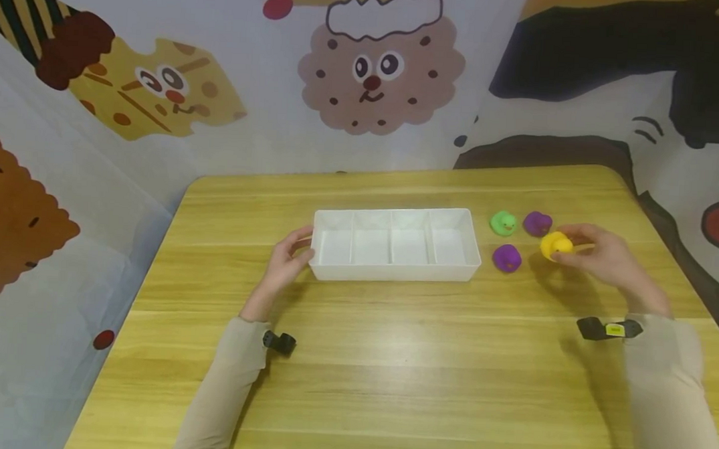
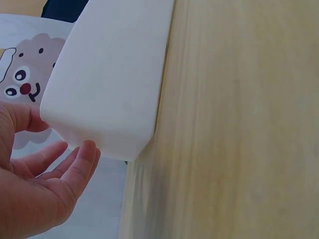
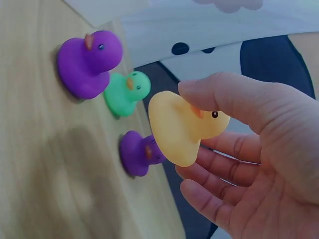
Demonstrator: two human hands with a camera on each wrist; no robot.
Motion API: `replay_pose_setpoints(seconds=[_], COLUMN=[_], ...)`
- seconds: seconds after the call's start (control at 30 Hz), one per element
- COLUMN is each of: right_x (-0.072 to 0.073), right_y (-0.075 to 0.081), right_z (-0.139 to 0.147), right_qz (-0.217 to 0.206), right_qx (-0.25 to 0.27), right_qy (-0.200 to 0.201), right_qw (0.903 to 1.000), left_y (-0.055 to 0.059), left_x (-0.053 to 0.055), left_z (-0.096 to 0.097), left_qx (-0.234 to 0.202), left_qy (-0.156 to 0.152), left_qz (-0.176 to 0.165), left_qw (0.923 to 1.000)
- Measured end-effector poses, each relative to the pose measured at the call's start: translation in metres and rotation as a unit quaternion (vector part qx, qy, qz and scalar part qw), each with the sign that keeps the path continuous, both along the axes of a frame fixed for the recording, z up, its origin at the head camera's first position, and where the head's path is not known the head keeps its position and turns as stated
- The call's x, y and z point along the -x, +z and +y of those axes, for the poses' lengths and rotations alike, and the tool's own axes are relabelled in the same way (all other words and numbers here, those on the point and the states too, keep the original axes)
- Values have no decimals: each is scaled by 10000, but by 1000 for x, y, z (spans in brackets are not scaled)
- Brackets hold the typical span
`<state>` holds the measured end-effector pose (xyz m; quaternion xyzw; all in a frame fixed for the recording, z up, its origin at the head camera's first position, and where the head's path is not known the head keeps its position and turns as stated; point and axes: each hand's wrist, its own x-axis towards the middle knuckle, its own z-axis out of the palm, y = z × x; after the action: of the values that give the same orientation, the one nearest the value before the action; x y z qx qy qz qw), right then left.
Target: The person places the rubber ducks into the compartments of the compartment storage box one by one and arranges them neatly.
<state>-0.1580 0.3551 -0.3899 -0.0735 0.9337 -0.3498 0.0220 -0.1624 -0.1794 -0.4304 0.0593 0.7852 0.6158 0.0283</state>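
A white box [image 1: 393,273] with a row of several compartments lies lengthwise on the table. My left hand [image 1: 288,261] rests at its left end; in the left wrist view the fingers [image 2: 82,164] touch the outer end wall and the thumb lies by the corner. To the right of the box, my right hand [image 1: 605,255] pinches a yellow rubber duck [image 1: 556,246] between thumb and fingers, held above the table. Close by stand a green rubber duck [image 1: 503,223], a purple rubber duck [image 1: 537,223] and a second purple rubber duck [image 1: 506,258].
The wooden table [image 1: 401,374] has a rounded far right corner. Behind it hangs a light cloth [image 1: 268,100] printed with cartoon food faces. A small black camera [image 1: 279,343] sits on the left wrist, another wrist camera [image 1: 609,329] on the right.
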Motion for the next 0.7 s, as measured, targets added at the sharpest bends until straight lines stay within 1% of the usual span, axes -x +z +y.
replay_pose_setpoints(seconds=[0.1, 0.17, 0.33, 0.4, 0.47, 0.57, 0.6, 0.63, 0.7], right_x=[-1, -1, -3, -4, -4, -4, -4, -4, -4], right_y=[5, 8, 16, 19, 23, 29, 31, 34, 38], right_z=[-3, -5, -9, -10, -12, -14, -15, -16, -17], right_qz=[170, 238, 350, 398, 436, 469, 516, 528, 507], right_qx=[30, 4, -29, 4, 24, 49, 50, 47, 47], right_qy=[19, -40, -124, -115, -139, -162, -184, -201, -226], right_qw=[9998, 9997, 9993, 9991, 9989, 9988, 9985, 9984, 9984], left_y=[2, 6, 24, 30, 30, 29, 25, 25, 16], left_x=[-1, -2, -10, -13, -13, -13, -11, -10, -6], left_z=[0, 0, 6, 8, 8, 8, 7, 7, 4], left_qx=[5, -37, -13, 48, 46, 11, -3, -7, -9], left_qy=[-2, -27, -99, -104, -101, -97, -98, -95, -71], left_qz=[-80, -128, -171, -171, -176, -169, -138, -149, -124], left_qw=[10000, 9999, 9998, 9998, 9998, 9998, 9999, 9998, 9999])
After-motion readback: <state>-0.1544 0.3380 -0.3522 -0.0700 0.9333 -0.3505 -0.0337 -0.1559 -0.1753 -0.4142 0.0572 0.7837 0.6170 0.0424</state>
